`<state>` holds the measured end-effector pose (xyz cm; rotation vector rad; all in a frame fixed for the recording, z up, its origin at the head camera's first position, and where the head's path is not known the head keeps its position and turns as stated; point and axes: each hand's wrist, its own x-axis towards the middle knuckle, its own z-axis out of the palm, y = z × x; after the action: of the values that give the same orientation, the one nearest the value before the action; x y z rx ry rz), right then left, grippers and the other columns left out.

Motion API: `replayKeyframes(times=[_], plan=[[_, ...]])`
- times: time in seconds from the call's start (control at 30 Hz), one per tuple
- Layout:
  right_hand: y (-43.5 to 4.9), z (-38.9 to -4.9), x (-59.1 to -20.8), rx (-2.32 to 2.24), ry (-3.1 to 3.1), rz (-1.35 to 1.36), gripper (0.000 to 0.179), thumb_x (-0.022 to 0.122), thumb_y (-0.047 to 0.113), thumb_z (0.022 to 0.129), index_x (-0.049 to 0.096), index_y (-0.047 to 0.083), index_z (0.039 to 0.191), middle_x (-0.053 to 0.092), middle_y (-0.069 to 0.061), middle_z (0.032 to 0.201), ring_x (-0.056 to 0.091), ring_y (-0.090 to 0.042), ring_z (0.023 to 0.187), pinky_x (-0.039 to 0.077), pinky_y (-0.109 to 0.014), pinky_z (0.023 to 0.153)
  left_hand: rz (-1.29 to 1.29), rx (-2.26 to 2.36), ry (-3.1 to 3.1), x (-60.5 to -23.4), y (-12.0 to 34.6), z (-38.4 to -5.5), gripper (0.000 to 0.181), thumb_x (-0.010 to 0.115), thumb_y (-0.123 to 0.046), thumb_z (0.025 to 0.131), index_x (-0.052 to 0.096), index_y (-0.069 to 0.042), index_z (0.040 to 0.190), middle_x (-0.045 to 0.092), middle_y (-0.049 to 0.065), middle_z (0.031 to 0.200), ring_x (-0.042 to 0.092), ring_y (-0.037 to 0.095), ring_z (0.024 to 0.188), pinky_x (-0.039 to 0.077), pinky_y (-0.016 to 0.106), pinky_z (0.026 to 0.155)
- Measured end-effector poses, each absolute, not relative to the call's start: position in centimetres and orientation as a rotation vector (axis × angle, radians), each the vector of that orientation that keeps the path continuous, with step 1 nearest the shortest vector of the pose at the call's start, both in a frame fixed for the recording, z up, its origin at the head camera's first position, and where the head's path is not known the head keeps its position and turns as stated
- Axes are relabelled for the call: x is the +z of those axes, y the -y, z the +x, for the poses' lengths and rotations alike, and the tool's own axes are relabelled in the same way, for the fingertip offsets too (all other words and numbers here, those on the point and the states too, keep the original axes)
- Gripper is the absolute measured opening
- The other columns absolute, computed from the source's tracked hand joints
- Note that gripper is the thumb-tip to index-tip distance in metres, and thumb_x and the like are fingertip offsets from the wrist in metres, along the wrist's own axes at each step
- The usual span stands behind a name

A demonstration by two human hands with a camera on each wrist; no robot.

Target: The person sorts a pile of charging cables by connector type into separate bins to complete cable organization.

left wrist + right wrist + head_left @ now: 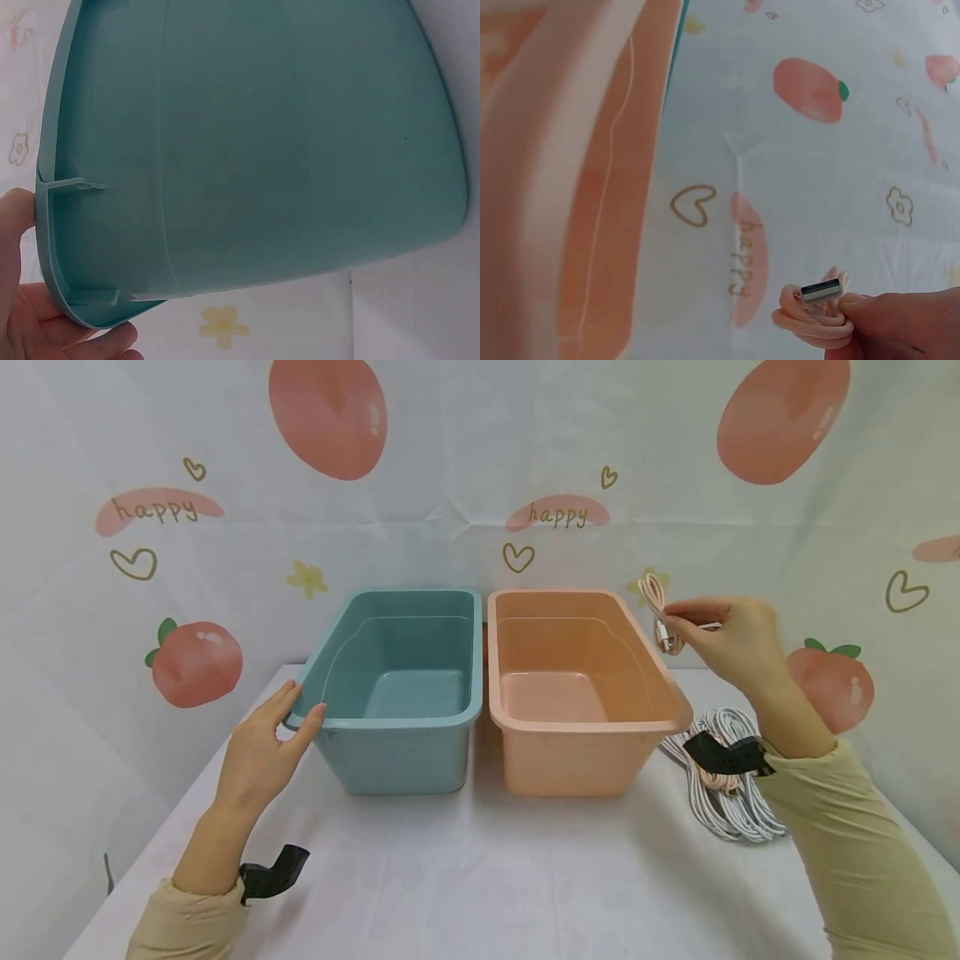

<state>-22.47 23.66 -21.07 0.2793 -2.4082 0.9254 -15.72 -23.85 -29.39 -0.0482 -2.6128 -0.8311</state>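
Observation:
In the head view, my right hand point(731, 639) pinches a coiled pale pink USB cable point(653, 592) between thumb and fingertips, above the far right side of the peach bin point(577, 760). The cable's metal USB plug point(822, 290) sticks out beside the thumb in the right wrist view. My left hand point(258, 752) rests at the front left corner of the teal bin point(397, 760), thumb and fingers spread along its rim. From the left wrist camera, the fingers point(112, 343) show right at that rim corner.
Both bins stand side by side on a white-covered table point(450, 877). Right of the peach bin lies a pile of coiled white cables point(738, 814) with a pink one among them, under the right forearm. A printed white curtain point(442, 443) hangs behind the table.

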Motion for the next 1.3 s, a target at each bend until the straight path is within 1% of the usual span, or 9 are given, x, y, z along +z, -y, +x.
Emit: replayKeyframes(times=[0.07,0.17,0.23,0.3,0.67,0.8,0.9,1.13,1.3], plan=[[-22.9,-22.6,-20.8,0.923,2.399,0.296,0.024,0.069,0.021,0.083,0.074,0.005,0.099,0.056,0.044,0.068,0.049,0.028,0.06,0.04,-0.002,0.051,-0.047,-0.83,2.613,-29.4,23.9,-15.7,0.063,0.049,-0.041,0.094,0.039,0.002,0.14,0.037,0.02,0.147,0.035,0.043,0.134,0.037,0.063,0.099],[-21.9,-23.0,-20.5,0.92,2.401,0.336,0.022,0.069,0.02,0.083,0.074,0.005,0.098,0.074,0.015,0.08,0.05,0.027,0.06,0.042,-0.003,0.053,-0.046,-0.832,2.613,-29.4,23.9,-15.8,0.063,0.049,-0.041,0.095,0.038,0.002,0.14,0.037,0.02,0.147,0.035,0.042,0.135,0.036,0.063,0.099],[-21.2,-23.2,-20.3,0.908,2.411,0.364,0.021,0.069,0.019,0.084,0.074,0.005,0.098,0.075,-0.008,0.09,0.05,0.027,0.06,0.042,-0.002,0.053,-0.046,-0.833,2.613,-29.5,23.9,-15.8,0.063,0.048,-0.041,0.095,0.038,0.001,0.14,0.037,0.02,0.147,0.034,0.042,0.135,0.036,0.063,0.099],[-20.6,-23.4,-20.2,0.911,2.418,0.398,0.021,0.068,0.018,0.084,0.074,0.003,0.098,0.072,-0.019,0.094,0.049,0.027,0.06,0.042,-0.002,0.054,-0.046,-0.832,2.615,-29.5,23.9,-15.8,0.063,0.048,-0.041,0.095,0.038,0.001,0.14,0.037,0.02,0.147,0.035,0.042,0.135,0.036,0.063,0.099],[-17.3,-24.5,-19.7,0.941,2.407,0.585,0.016,0.067,0.01,0.084,0.074,0.001,0.095,0.072,-0.02,0.093,0.053,0.021,0.058,0.045,-0.003,0.055,-0.042,-0.817,2.622,-29.3,23.9,-15.8,0.063,0.049,-0.041,0.094,0.039,0.002,0.14,0.038,0.019,0.146,0.036,0.043,0.134,0.037,0.063,0.099],[-16.2,-25.0,-19.6,0.917,2.41,0.632,0.015,0.066,0.009,0.084,0.074,0.0,0.094,0.073,-0.019,0.091,0.069,-0.006,0.066,0.045,-0.002,0.057,-0.043,-0.821,2.62,-29.3,23.9,-15.8,0.063,0.049,-0.041,0.094,0.039,0.002,0.14,0.038,0.02,0.146,0.036,0.043,0.134,0.037,0.063,0.099],[-15.4,-25.3,-19.4,0.92,2.447,0.634,0.016,0.065,0.009,0.086,0.073,0.0,0.096,0.072,-0.019,0.094,0.07,-0.026,0.078,0.048,-0.006,0.061,-0.042,-0.826,2.616,-29.4,23.9,-15.8,0.063,0.049,-0.041,0.094,0.039,0.002,0.139,0.038,0.02,0.146,0.036,0.043,0.134,0.037,0.063,0.099],[-13.5,-26.3,-19.0,0.924,2.487,0.617,0.017,0.066,0.012,0.086,0.073,0.003,0.098,0.073,-0.015,0.096,0.07,-0.025,0.084,0.056,-0.028,0.072,-0.047,-0.842,2.607,-29.5,24.0,-15.9,0.063,0.05,-0.04,0.094,0.04,0.002,0.139,0.039,0.02,0.146,0.036,0.043,0.134,0.037,0.063,0.099],[-12.1,-27.1,-18.7,0.954,2.48,0.631,0.017,0.066,0.012,0.085,0.073,0.003,0.097,0.073,-0.016,0.095,0.069,-0.027,0.084,0.053,-0.019,0.066,-0.042,-0.841,2.612,-29.4,24.0,-15.9,0.063,0.05,-0.04,0.094,0.04,0.002,0.139,0.038,0.02,0.146,0.036,0.043,0.134,0.037,0.064,0.098]])
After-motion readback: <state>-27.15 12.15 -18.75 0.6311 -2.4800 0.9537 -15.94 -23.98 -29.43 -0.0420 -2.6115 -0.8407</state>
